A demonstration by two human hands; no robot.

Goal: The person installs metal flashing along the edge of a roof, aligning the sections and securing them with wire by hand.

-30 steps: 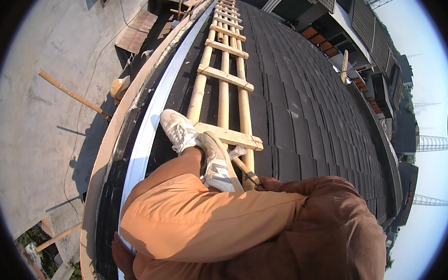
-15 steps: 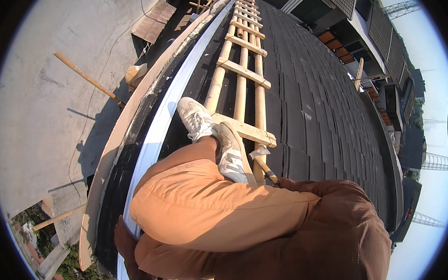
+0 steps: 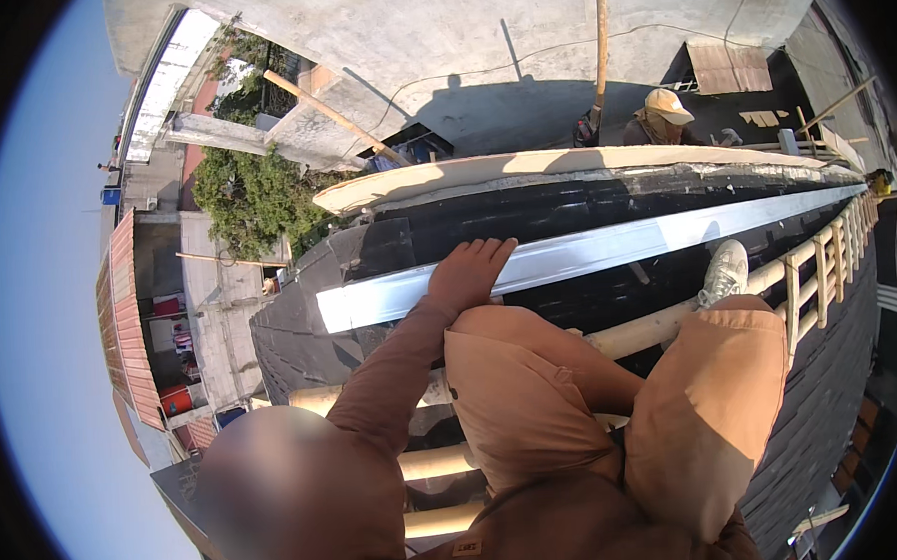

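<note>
My left hand [image 3: 468, 274] lies flat across a long, shiny metal strip [image 3: 578, 259], with its fingers stretched toward the far edge. That strip runs along the dark roof from near my left side to the far right. My brown-sleeved left arm reaches forward to it. Outside the picture is my right hand; only some of its sleeve shows at the lower right. Under my legs is a bamboo ladder [image 3: 631, 337], its rungs continuing to the right. My shoe [image 3: 725, 271] is beside the ladder, near the strip.
A pale board edge [image 3: 563, 162] borders the roof. Beyond it, lower down, is a person in a light cap [image 3: 668, 105], near an upright bamboo pole [image 3: 600, 53]. Dark shingles [image 3: 823, 374] slope away on the right. Green shrubs [image 3: 255, 193] grow below at the left.
My view has swung to the left, toward the strip and the wall beyond. My right hand and the hatchet beside it have left the picture. My left hand now shows fully on the strip.
</note>
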